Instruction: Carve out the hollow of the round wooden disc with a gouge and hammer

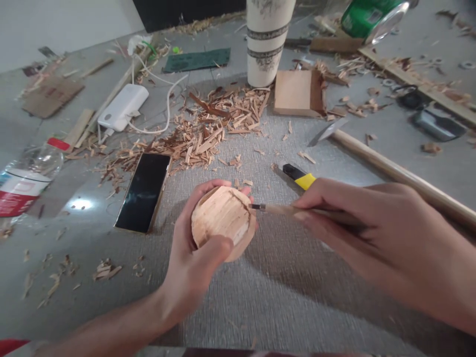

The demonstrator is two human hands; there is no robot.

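Note:
A round, pale wooden piece with a dark groove near its right edge is held in my left hand, the thumb across its lower face and the fingers around its far side. My right hand grips a thin wooden-handled carving tool like a pen. The tool's small metal tip points left and meets the groove at the right rim of the piece. Just beyond my right fingers lies a yellow and black cutter, partly hidden by the hand.
Wood shavings are heaped beyond the piece. A phone, white power bank and plastic bottle lie left. Behind stand a paper cup and wooden tray; a long-handled tool lies right.

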